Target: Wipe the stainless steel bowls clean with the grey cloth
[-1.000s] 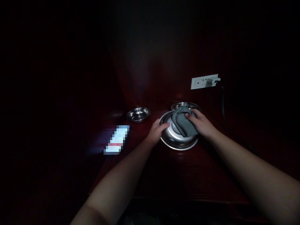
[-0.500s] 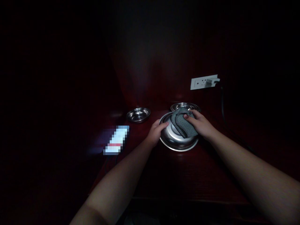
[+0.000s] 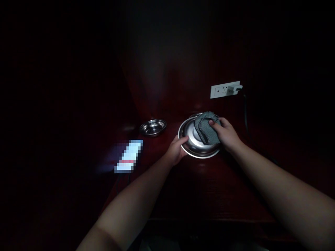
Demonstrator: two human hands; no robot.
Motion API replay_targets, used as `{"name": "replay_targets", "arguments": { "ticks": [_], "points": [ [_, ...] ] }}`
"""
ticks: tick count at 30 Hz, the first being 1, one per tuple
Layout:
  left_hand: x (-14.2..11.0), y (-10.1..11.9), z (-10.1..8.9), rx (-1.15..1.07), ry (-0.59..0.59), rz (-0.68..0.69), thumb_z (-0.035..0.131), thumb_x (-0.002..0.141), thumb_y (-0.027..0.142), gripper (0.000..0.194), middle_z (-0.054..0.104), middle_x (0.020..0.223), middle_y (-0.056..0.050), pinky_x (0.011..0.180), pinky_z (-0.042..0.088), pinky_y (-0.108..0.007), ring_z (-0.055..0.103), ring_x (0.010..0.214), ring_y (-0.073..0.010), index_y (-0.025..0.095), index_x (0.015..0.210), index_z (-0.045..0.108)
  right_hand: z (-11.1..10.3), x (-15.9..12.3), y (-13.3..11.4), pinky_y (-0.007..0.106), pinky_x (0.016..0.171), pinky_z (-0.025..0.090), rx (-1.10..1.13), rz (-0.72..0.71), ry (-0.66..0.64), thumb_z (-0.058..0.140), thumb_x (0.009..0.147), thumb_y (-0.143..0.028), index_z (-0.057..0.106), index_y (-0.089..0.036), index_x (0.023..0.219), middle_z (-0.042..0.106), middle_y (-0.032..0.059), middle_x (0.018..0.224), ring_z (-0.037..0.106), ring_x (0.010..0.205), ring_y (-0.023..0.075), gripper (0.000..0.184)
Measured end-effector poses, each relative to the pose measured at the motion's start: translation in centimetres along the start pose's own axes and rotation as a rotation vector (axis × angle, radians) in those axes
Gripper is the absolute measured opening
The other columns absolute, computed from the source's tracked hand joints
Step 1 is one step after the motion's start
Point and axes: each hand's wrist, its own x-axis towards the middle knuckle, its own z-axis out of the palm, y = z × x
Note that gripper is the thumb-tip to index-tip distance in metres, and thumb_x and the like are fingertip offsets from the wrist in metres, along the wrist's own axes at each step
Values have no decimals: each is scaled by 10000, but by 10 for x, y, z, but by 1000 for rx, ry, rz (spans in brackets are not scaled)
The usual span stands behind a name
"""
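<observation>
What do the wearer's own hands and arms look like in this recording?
The left hand and right hand are ungloved. No sleeve, watch or bracelet shows on either side. Most fingers are hidden, so rings cannot be ruled out.

Left hand (image 3: 176,151) and right hand (image 3: 229,136): both bare, slim. Wrists bare. Left forearm (image 3: 140,191) and right forearm (image 3: 272,181): uncovered, smooth, widening from narrow wrists toward the elbows. Skin crease (image 3: 105,234) visible near left elbow. Dim greyish patch (image 3: 159,244) at lower frame edge; clothing or not, cannot tell.
</observation>
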Motion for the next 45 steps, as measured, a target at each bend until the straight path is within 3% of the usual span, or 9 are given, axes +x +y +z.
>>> {"name": "replay_targets", "arguments": {
  "ticks": [9,31,39,45],
  "points": [
    [4,6,2,42,77,139,689,630,261,337,653,871,-52,846,452,-388,618,855,-204,159,929,572,1,-5,2,359,747,490,-62,20,-115,604,684,-562,579,-248,1002,654,31,942,615,833,221,447],
    [9,3,-6,66,94,203,704,615,305,321,674,825,-35,857,409,-331,609,823,-179,149,888,640,-2,-8,-4,312,686,436,-166,-61,-243,594,721,-505,601,-206,950,635,28,887,582,774,185,377],
    [9,1,-8,81,87,193,679,656,306,286,674,848,-39,827,413,-315,601,813,-170,154,898,653,-2,-9,-6,291,641,432,-94,-15,-284,633,693,-495,619,-201,924,639,20,828,582,734,176,374],
    [10,-2,-8,31,112,253,669,662,300,254,677,835,-36,839,416,-313,606,834,-174,149,866,656,2,-10,-6,284,628,448,20,54,-242,672,654,-484,627,-200,928,654,25,851,599,719,170,397]
  ]
}}
